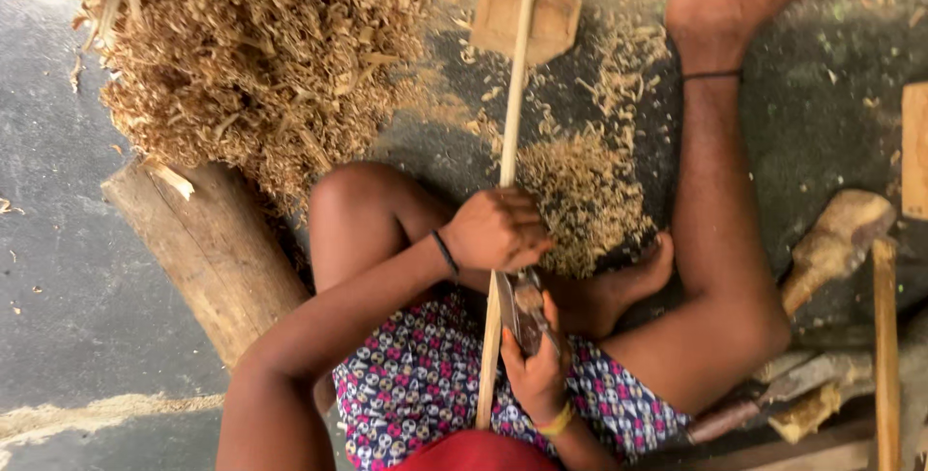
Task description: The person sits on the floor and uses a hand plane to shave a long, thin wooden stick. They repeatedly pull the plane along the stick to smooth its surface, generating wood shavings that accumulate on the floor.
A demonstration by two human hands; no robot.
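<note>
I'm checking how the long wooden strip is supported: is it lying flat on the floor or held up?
Held up: the left hand grips the strip, and its near end lies over the lap.

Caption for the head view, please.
Seated person's left hand grips a long wooden stick while right hand holds a blade against it.

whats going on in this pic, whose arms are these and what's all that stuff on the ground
The one picture comes from a camera on a person's head, looking down at their own lap and crossed legs as they sit on the floor. Their left hand grips a long thin wooden stick. Their right hand holds a blade against it. A big heap of wood shavings lies ahead, a smaller scatter near the foot. A log lies to the left, more tools to the right.
</note>
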